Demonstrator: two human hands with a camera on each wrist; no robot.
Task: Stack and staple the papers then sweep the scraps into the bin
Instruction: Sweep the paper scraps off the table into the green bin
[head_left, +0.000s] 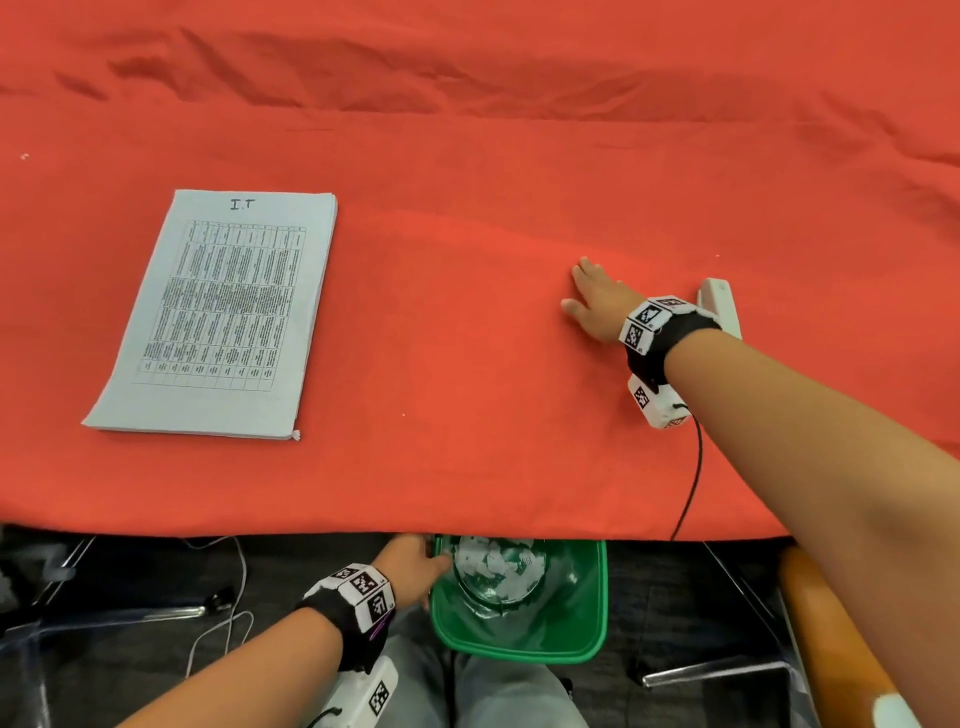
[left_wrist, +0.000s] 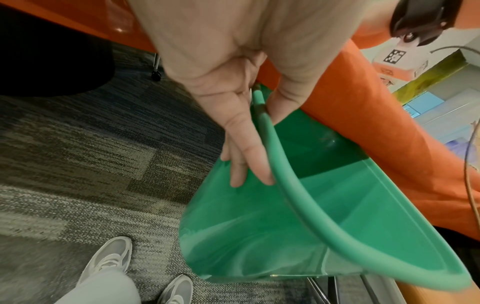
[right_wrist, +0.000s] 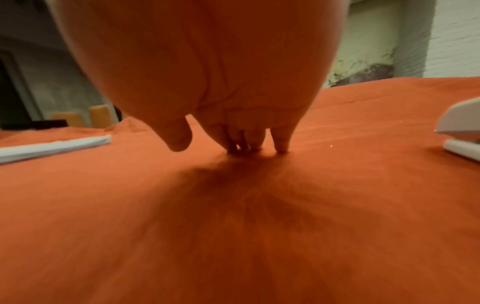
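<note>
From the head view, one stack of papers (head_left: 215, 317) lies flat on the left part of the counter (head_left: 467, 364), which is covered by a red cloth; its top sheet carries a printed table and a handwritten heading. One white stapler (head_left: 719, 304) sits on the right part, just behind the right wrist and partly hidden by it. The right hand (head_left: 597, 301) rests on the cloth well apart from the papers, fingers straight and spread, holding nothing. A few tiny pale specks dot the cloth. Below the counter's near edge one green bin (head_left: 519, 629) is held up close under it, with many white paper scraps (head_left: 496, 569) gathered inside. The left hand (head_left: 415, 569) grips the bin at its left rim. Each wrist wears one black band with marker tags.

From the left wrist view, the left hand (left_wrist: 233, 86) pinches the bin (left_wrist: 324, 205) rim: the thumb lies inside, the fingers (left_wrist: 249, 156) lie fairly straight along the outer wall. Two pale shoes (left_wrist: 111, 259) stand on the patterned carpet below.

From the right wrist view, the right hand (right_wrist: 207, 82) has its fingertips (right_wrist: 255, 144) touching the cloth, the thumb lifted clear. The papers (right_wrist: 54, 147) lie to the left, the stapler (right_wrist: 462, 131) at the right edge.
</note>
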